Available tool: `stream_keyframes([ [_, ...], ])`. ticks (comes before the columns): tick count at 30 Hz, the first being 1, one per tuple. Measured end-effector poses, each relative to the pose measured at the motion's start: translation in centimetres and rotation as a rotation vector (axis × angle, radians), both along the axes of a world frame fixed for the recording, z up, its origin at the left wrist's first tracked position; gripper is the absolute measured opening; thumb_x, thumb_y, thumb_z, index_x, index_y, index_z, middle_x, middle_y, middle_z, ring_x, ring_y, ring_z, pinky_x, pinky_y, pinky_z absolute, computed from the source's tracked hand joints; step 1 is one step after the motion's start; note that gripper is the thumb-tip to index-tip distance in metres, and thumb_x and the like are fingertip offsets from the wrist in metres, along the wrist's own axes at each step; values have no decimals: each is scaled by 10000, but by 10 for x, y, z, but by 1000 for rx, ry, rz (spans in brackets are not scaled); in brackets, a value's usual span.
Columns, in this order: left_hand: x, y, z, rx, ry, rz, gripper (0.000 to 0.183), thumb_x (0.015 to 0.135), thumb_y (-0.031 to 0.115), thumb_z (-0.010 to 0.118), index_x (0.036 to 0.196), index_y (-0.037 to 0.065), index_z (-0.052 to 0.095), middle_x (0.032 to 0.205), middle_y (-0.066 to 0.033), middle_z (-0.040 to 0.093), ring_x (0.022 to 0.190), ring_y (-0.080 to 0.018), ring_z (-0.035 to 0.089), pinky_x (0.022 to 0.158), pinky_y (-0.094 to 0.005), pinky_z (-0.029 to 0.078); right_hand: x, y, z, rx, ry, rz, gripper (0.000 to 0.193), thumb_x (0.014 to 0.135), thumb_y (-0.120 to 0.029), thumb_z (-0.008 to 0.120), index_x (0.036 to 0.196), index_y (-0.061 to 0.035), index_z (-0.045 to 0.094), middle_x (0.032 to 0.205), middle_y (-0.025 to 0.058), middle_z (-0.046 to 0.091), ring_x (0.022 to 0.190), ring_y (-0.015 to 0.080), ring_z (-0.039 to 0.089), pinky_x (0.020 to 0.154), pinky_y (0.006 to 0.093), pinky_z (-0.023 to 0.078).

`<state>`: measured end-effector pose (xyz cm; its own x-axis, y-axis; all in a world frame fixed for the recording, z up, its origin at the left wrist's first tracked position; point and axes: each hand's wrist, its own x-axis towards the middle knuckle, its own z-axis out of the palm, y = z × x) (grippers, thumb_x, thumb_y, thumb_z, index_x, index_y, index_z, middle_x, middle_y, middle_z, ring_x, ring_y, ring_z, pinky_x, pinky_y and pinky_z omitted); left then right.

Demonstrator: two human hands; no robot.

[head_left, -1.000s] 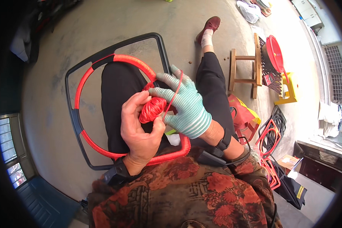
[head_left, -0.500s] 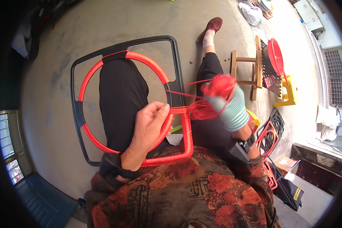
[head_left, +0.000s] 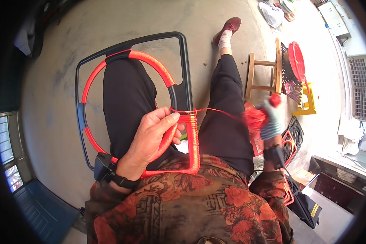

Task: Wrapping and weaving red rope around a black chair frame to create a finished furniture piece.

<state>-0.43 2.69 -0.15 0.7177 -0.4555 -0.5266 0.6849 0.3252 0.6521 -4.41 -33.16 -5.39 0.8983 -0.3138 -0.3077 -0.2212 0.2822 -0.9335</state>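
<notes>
A black frame (head_left: 186, 61) with a round ring inside a squarish outer rim lies across my lap. Red cord (head_left: 194, 148) is wound tightly round its near right corner and parts of the ring. Bare, my left hand (head_left: 156, 132) pinches the wrapped ring where the winding ends, thumb on top. Out to the right, my right hand (head_left: 271, 122), in a pale green striped glove and blurred, grips a bundle of red cord (head_left: 255, 117). From that bundle one strand runs left, slightly slack, to the frame's right bar beside my left thumb.
To the right stand a wooden stool (head_left: 265, 63), a red round basket (head_left: 297, 61) and a yellow plastic stool (head_left: 307, 101). More black and red frames (head_left: 293, 138) lean beside my right arm. My legs stretch out under and beside the frame.
My right hand has swung right and slightly down with the cord bundle, drawing the strand across the frame's bar. My left hand has stayed at the winding's end, with the frame shifted slightly left.
</notes>
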Motion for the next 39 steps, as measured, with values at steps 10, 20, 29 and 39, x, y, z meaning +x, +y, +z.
stream_keyframes([
  [10,1,-9,-1,-57,22,198,172,964,171,592,1028,16,553,813,-78,648,634,-137,648,559,-263,560,21,108,19,266,185,821,265,859,-239,705,990,-21,627,841,56,654,782,164,647,708,311,531],
  [20,-2,2,-14,-118,42,112,99,944,131,597,949,48,543,781,-69,640,619,-164,657,515,-281,555,21,137,17,1001,-95,279,246,914,-316,652,934,-105,526,812,49,488,785,229,536,740,349,497],
  [29,-3,8,-9,-68,56,41,97,933,110,606,932,46,533,767,-73,630,631,-173,666,556,-288,569,33,71,-12,498,206,128,429,936,-415,603,1113,-32,525,1058,124,605,870,278,655,672,396,578],
  [39,-6,-6,-1,75,-371,292,581,1020,484,252,1391,60,391,1315,-93,525,1197,-189,513,1025,-419,394,69,176,106,-1615,-912,522,347,718,-123,629,1063,-88,633,1195,100,601,1141,293,550,985,474,412],
])
